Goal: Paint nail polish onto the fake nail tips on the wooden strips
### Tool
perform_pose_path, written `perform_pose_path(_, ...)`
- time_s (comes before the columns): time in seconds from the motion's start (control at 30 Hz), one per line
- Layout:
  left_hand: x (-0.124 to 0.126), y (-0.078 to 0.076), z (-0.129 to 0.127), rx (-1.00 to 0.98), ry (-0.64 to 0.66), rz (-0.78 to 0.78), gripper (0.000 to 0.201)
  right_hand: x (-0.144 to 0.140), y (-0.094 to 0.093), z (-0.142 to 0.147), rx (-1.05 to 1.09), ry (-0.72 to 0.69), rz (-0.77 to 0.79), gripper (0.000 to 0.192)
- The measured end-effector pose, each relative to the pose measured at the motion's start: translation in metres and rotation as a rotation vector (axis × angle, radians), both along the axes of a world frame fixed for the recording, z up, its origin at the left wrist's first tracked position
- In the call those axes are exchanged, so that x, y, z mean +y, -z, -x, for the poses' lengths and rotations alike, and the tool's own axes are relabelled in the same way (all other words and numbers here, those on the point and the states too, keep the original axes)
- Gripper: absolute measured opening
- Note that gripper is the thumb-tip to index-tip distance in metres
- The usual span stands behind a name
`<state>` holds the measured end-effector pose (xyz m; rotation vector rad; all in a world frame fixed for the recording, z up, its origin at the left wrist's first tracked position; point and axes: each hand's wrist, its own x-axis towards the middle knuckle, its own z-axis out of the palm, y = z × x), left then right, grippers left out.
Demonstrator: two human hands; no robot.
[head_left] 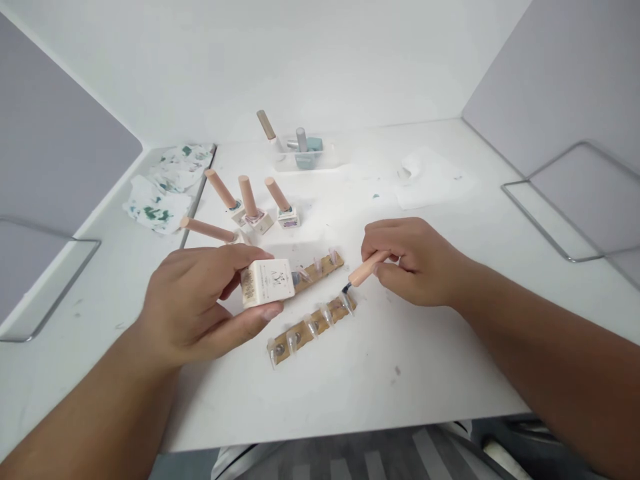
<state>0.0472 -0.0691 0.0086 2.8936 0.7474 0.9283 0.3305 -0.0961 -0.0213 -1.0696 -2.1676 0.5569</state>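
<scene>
The polish bottle [267, 283] sits tilted on its side in the left hand [200, 303], thumb over the top and fingers curled beneath, held just above the table [350, 380] beside the upper nail strip [320, 267]. It looks like a small, thick-walled square bottle: stiff, smooth, a bit slick, likely breakable if dropped, and with its cap off it could spill, so gripping the flat sides as it is now seems the safe hold. The right hand [415, 261] pinches the brush cap [367, 269] like a pen, its dark bristle tip down at the end of the lower nail strip [313, 327]. That cap should be light and rigid; best held near the middle of its peach handle. The clear nail tips on both strips look thin and easily knocked loose. There is a small dark mark and fine print on the bottle's cream label, too blurred to read. Behind stand four more bottles [250, 210] with peach caps, a clear tray [305, 159], stained wipes [165, 190] and a tissue [430, 177]
</scene>
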Motion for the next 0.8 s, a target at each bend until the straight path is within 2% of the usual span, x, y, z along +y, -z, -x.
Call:
perform_pose_path(0.07, 0.0004, 0.0007, 0.0004, -0.005, 0.008, 0.01, 0.025, 0.0001, -0.0007, -0.0004, 0.012, 0.025, 0.001, 0.01)
perform_pose_path(0.2, 0.0011, 0.0009, 0.0013, 0.003, 0.012, 0.02, 0.024, 0.0002, -0.0026, -0.0004, 0.079, -0.044, 0.021, 0.01)
perform_pose_path(0.37, 0.0003, 0.0001, 0.0009, 0.004, 0.001, 0.012, 0.024, 0.0011, -0.003, -0.0001, 0.11, -0.049, 0.038, 0.01)
perform_pose_path(0.63, 0.0, 0.001, 0.002, -0.002, 0.004, 0.032, 0.024, 0.0017, -0.0005, -0.0027, 0.174, -0.186, 0.105, 0.01)
perform_pose_path(0.8, 0.0009, 0.0001, 0.0005, 0.014, 0.001, 0.016, 0.024, 0.0033, -0.0008, -0.002, 0.096, -0.14, 0.077, 0.011)
